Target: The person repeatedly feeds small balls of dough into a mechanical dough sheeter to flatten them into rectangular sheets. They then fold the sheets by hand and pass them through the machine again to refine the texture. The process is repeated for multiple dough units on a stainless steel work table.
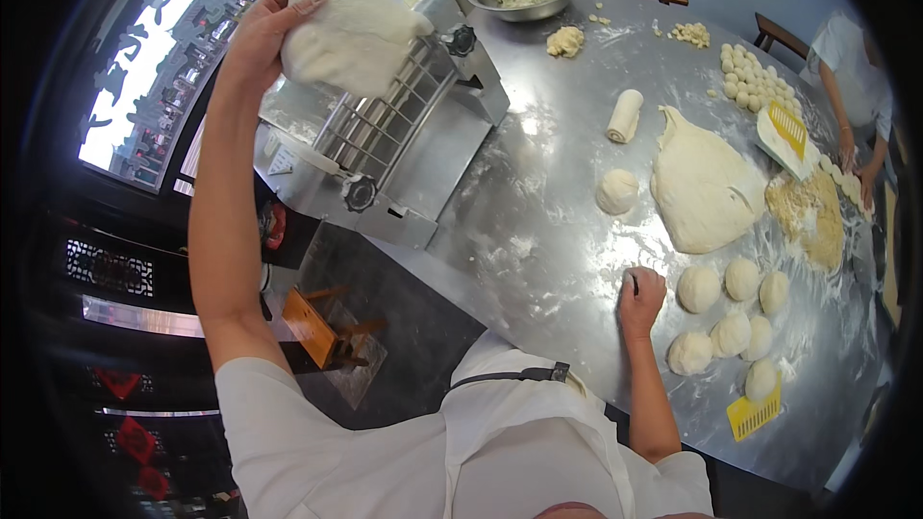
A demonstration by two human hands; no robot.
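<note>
My left hand [270,29] is raised at the upper left and grips one side of a soft sheet of dough [353,36]. The sheet's lower end hangs over the bar guard [389,112] of a metal dough sheeter [454,133], partly covering it. On the steel table my right hand [644,299] rests as a loose fist; a dark gap shows by its thumb, and I see no thing held there. Just right of that fist lie several round dough balls [698,289]. Beyond it are a single dough ball [617,192], a rolled dough log [625,116] and a large dough slab [703,184].
A steel bowl [494,3] of pale mixture stands at the back near a dough lump [565,42]. Small dough pieces [753,79], yellow scrapers [787,131] and a yellowish dough sheet [807,216] lie to the right. A co-worker [854,79] handles dough there. A wooden stool [311,328] stands below.
</note>
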